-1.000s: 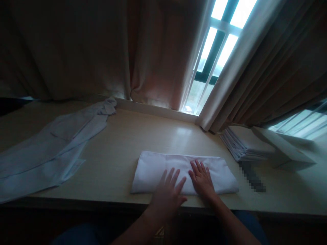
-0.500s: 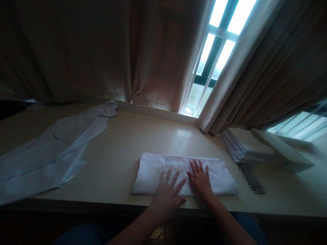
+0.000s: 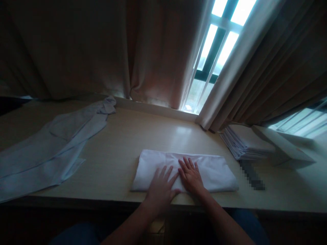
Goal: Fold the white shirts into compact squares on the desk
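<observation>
A white cloth [image 3: 214, 172], folded into a long flat bundle, lies near the front edge of the table. My left hand [image 3: 162, 185] rests on its front middle part with fingers spread, slightly blurred. Just right of it, my right hand [image 3: 190, 173] lies flat on the cloth, fingers stretched toward the back edge. The fingertips of my left hand come close to my right thumb; whether they touch I cannot tell. Neither hand grips anything.
Loose white cloth [image 3: 68, 143] spreads over the left side of the table [image 3: 114, 163]. At the right stand a stack of folded white cloths [image 3: 245, 141] and a pale box [image 3: 288, 149]. A pixelated dark object [image 3: 251, 177] lies before the stack. Curtains [image 3: 158, 58] hang behind.
Both hands have slid a little to the left over the folded cloth. The view has tilted slightly, and the cloth itself keeps its place and shape.
</observation>
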The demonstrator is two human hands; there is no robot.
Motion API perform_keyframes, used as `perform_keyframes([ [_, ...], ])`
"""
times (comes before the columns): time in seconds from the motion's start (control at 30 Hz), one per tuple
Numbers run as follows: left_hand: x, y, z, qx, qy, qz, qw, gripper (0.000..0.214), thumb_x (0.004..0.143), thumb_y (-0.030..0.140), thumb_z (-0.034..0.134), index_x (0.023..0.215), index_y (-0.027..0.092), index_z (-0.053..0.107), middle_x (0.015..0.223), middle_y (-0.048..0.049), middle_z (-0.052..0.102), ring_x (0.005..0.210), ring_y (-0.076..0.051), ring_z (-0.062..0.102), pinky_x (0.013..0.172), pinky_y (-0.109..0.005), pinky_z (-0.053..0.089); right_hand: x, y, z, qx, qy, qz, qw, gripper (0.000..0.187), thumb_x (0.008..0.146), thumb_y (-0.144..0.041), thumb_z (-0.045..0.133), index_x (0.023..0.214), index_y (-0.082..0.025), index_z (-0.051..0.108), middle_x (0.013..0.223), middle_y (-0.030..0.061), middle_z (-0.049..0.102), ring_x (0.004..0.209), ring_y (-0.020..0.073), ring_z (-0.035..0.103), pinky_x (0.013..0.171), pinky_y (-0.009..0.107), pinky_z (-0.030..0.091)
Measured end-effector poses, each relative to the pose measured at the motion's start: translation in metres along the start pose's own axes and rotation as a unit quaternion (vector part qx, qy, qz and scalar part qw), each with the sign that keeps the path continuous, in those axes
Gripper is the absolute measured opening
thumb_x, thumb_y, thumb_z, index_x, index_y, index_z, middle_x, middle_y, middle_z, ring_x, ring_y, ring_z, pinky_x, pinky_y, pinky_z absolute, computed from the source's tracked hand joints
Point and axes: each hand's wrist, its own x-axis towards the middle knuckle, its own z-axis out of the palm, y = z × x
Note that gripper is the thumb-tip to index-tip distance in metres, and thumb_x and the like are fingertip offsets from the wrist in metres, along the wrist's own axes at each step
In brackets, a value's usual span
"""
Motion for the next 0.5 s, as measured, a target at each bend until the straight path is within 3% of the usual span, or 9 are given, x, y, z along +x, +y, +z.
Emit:
perform_keyframes([
  [0.13,-0.004,-0.013,-0.002,-0.008,-0.003,-0.02,1.0,0.065,0.085,0.06,0.047,0.144,0.034,0.037,0.155,-0.0061,0.031,0.142,-0.031,0.025,0.114,-0.054,0.019,-0.001,-0.004,-0.004,0.002,-0.003,0.006,1.0,0.053,0.099,-0.053,0.019,0.148,-0.035,0.029,0.158,-0.0017,0.016,0.146,0.0223,0.009,0.116,0.05,0.006],
  [0.23,0.002,-0.011,-0.013,-0.047,-0.006,-0.033,0.998,0.056,0.087,0.054,0.047,0.137,0.029,0.047,0.15,-0.0089,0.039,0.139,-0.032,0.03,0.111,-0.055,0.023,-0.002,-0.006,-0.006,0.005,-0.004,0.01,1.0,0.053,0.099,-0.053,0.021,0.148,-0.035,0.029,0.158,-0.0021,0.015,0.146,0.0226,0.009,0.116,0.049,0.004],
  [0.3,0.013,0.002,-0.034,-0.1,-0.004,-0.064,0.993,0.042,0.091,0.047,0.041,0.118,0.022,0.062,0.135,-0.0117,0.055,0.13,-0.03,0.044,0.106,-0.052,0.032,-0.002,-0.007,-0.007,0.005,-0.006,0.015,1.0,0.053,0.099,-0.052,0.022,0.148,-0.035,0.029,0.158,-0.0017,0.016,0.146,0.0226,0.009,0.116,0.049,0.003],
  [0.37,0.023,0.022,-0.066,-0.182,-0.002,-0.1,0.978,0.042,0.095,0.041,0.032,0.091,0.018,0.067,0.105,-0.0113,0.068,0.105,-0.024,0.059,0.094,-0.044,0.044,-0.001,-0.006,-0.008,0.002,-0.009,0.018,1.0,0.053,0.099,-0.052,0.025,0.148,-0.035,0.029,0.159,-0.0014,0.016,0.146,0.0226,0.008,0.116,0.049,0.003],
  [0.43,0.023,0.047,-0.102,-0.279,-0.007,-0.099,0.955,0.048,0.095,0.042,0.027,0.075,0.019,0.063,0.077,-0.0066,0.067,0.077,-0.017,0.061,0.074,-0.035,0.049,0.001,-0.005,-0.008,-0.001,-0.021,0.019,1.0,0.053,0.098,-0.053,0.028,0.148,-0.034,0.03,0.158,-0.001,0.016,0.146,0.023,0.009,0.116,0.049,0.004],
  [0.5,0.008,0.068,-0.131,-0.33,-0.023,-0.056,0.942,0.051,0.095,0.046,0.024,0.069,0.024,0.063,0.064,-0.0029,0.063,0.061,-0.014,0.057,0.061,-0.032,0.048,0.001,-0.004,-0.009,-0.002,-0.024,0.019,1.0,0.054,0.098,-0.054,0.029,0.148,-0.035,0.03,0.158,-0.0007,0.017,0.146,0.0234,0.01,0.115,0.049,0.005],
])
